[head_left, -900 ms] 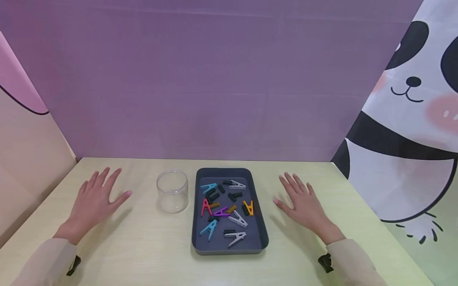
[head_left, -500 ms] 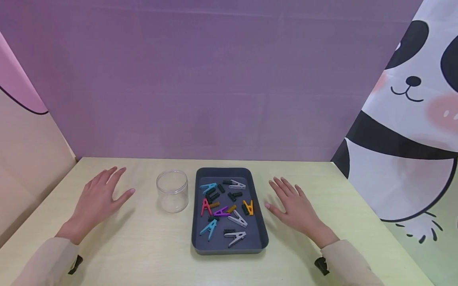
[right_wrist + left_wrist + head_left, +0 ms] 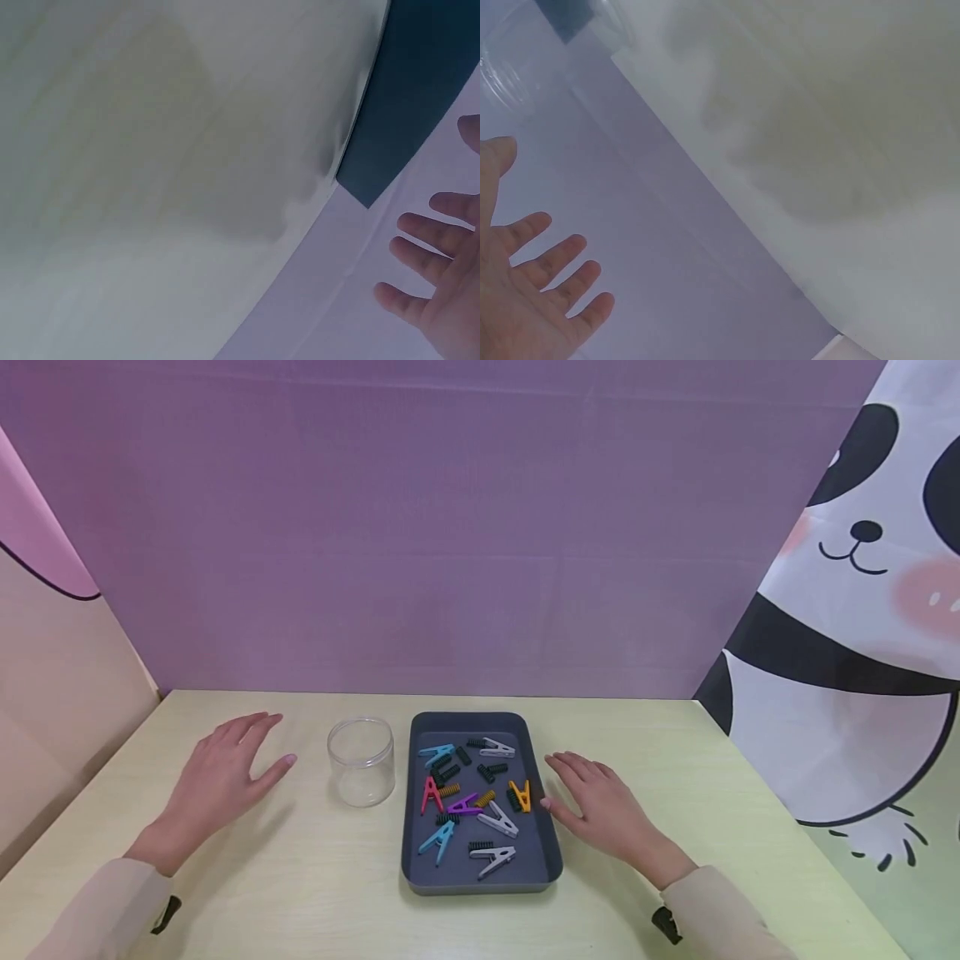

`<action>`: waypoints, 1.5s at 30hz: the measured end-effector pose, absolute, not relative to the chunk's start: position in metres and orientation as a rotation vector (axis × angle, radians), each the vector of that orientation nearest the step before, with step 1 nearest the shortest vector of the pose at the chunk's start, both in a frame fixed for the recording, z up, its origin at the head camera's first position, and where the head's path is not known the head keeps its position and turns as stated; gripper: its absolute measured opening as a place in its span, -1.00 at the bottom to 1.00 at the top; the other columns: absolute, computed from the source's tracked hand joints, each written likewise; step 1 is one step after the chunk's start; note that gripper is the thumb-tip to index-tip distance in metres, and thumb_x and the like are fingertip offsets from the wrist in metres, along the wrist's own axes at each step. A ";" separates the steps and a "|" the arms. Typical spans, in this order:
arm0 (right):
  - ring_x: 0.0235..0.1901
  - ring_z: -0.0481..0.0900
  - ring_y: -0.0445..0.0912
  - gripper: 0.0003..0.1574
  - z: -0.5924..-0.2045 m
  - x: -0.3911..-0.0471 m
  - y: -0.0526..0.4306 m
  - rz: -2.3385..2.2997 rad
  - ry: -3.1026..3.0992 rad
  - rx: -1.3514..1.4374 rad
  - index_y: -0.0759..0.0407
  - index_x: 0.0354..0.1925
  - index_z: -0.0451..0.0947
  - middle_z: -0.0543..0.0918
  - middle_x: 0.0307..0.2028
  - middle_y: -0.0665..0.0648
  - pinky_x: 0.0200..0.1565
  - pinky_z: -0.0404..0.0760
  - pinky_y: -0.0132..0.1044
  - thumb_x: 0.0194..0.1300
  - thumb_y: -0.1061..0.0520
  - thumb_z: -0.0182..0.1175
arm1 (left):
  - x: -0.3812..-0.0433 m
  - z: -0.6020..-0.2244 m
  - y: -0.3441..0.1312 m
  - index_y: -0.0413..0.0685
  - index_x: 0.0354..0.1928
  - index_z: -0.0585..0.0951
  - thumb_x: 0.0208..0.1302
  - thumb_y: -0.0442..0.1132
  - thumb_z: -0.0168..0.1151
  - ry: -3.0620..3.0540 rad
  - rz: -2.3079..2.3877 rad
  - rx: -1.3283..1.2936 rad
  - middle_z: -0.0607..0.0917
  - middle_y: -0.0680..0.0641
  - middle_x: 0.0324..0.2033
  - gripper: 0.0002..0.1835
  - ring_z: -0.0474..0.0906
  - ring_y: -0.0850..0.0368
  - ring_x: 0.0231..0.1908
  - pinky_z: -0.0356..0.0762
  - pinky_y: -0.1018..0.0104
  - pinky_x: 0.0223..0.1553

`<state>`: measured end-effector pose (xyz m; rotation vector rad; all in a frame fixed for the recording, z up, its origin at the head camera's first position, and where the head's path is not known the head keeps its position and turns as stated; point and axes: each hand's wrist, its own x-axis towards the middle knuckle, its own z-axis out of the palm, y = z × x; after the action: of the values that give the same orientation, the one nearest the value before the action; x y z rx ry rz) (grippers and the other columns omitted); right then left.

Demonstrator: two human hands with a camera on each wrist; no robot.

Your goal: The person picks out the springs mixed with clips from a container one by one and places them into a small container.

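My left hand (image 3: pixel 221 781) hovers over the table left of a clear round plastic jar (image 3: pixel 362 781), thumb toward it, holding nothing. In the left wrist view its fingers (image 3: pixel 559 259) are spread and the jar's rim shows above. My right hand (image 3: pixel 603 810) hovers beside the right edge of a dark grey tray (image 3: pixel 480 888), fingers lightly bent and empty. Inside the tray lie small plastic clips: a red clip (image 3: pixel 431 794), a purple clip (image 3: pixel 466 806), a yellow-orange clip (image 3: pixel 522 796), blue ones and pale grey ones. Several black springs (image 3: pixel 481 845) and brownish springs (image 3: pixel 450 790) lie among them.
The pale wooden table (image 3: pixel 300 893) ends at a purple cloth backdrop (image 3: pixel 480 543). A panda-print sheet (image 3: pixel 840 743) hangs along the right side, and a pale panel (image 3: pixel 60 693) borders the left. The jar stands just left of the tray.
My right hand has moved left and nearer me, up to the tray's right edge. My left hand has shifted slightly right toward the jar. The tray, jar, clips and springs have stayed put.
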<state>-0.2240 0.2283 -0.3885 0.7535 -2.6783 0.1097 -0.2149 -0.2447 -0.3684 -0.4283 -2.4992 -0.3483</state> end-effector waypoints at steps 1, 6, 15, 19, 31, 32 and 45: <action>0.20 0.35 0.09 -0.25 -0.389 -0.224 0.228 0.113 -2.678 0.756 0.17 0.24 0.30 0.43 0.18 0.21 0.14 0.33 0.05 0.21 -0.20 0.08 | -0.215 -0.368 -0.243 -0.15 0.15 0.40 0.12 0.00 0.22 -2.497 -0.350 -0.431 0.48 -0.26 0.07 -0.40 0.35 -0.26 0.07 0.27 -0.21 -0.05; 0.16 0.40 0.07 -0.29 -0.392 -0.223 0.224 0.124 -2.689 0.763 0.15 0.22 0.32 0.47 0.14 0.18 0.08 0.40 0.03 0.22 -0.19 0.08 | -0.214 -0.363 -0.236 -0.14 0.13 0.42 0.10 -0.01 0.23 -2.473 -0.341 -0.460 0.49 -0.23 0.06 -0.42 0.38 -0.23 0.05 0.29 -0.19 -0.06; 0.07 0.48 0.04 -0.39 -0.393 -0.220 0.217 0.117 -2.673 0.799 0.16 0.12 0.42 0.54 0.05 0.16 -0.03 0.49 -0.02 0.20 -0.13 0.13 | -0.213 -0.354 -0.217 -0.11 0.12 0.45 0.07 -0.01 0.25 -2.439 -0.311 -0.539 0.52 -0.17 0.04 -0.43 0.40 -0.16 0.05 0.34 -0.12 -0.07; 0.05 0.49 0.01 -0.43 -0.394 -0.219 0.215 0.117 -2.693 0.799 0.13 0.09 0.44 0.55 0.03 0.13 -0.04 0.51 -0.04 0.20 -0.14 0.12 | -0.213 -0.350 -0.209 -0.11 0.10 0.46 0.05 0.00 0.25 -2.415 -0.296 -0.576 0.53 -0.14 0.02 -0.43 0.42 -0.12 0.04 0.36 -0.08 -0.05; -0.02 0.53 -0.04 -0.52 -0.396 -0.218 0.212 0.117 -2.672 0.834 0.13 -0.04 0.51 0.59 -0.06 0.09 -0.08 0.53 -0.10 0.20 -0.14 0.11 | -0.214 -0.347 -0.186 -0.05 0.06 0.48 0.04 -0.02 0.26 -2.402 -0.270 -0.698 0.55 -0.07 -0.03 -0.48 0.44 -0.02 0.02 0.38 0.00 -0.04; -0.02 0.53 -0.04 -0.53 -0.396 -0.218 0.211 0.122 -2.672 0.836 0.14 -0.04 0.52 0.59 -0.06 0.10 -0.08 0.53 -0.10 0.20 -0.13 0.11 | -0.214 -0.346 -0.184 -0.04 0.06 0.48 0.05 -0.02 0.25 -2.408 -0.267 -0.705 0.55 -0.06 -0.02 -0.48 0.43 -0.02 0.03 0.38 0.00 -0.03; -0.05 0.53 -0.05 -0.53 -0.398 -0.218 0.211 0.104 -2.651 0.821 0.15 -0.07 0.51 0.59 -0.08 0.09 -0.09 0.52 -0.11 0.13 -0.10 0.19 | -0.212 -0.343 -0.160 -0.04 0.09 0.47 0.08 0.01 0.25 -2.426 -0.195 -0.850 0.54 -0.06 0.01 -0.47 0.40 -0.02 0.07 0.38 0.03 0.02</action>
<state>-0.2182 0.2106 -0.3981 0.8211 -2.6506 0.1038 -0.2115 -0.1597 -0.3429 -0.8498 -2.4264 -0.1948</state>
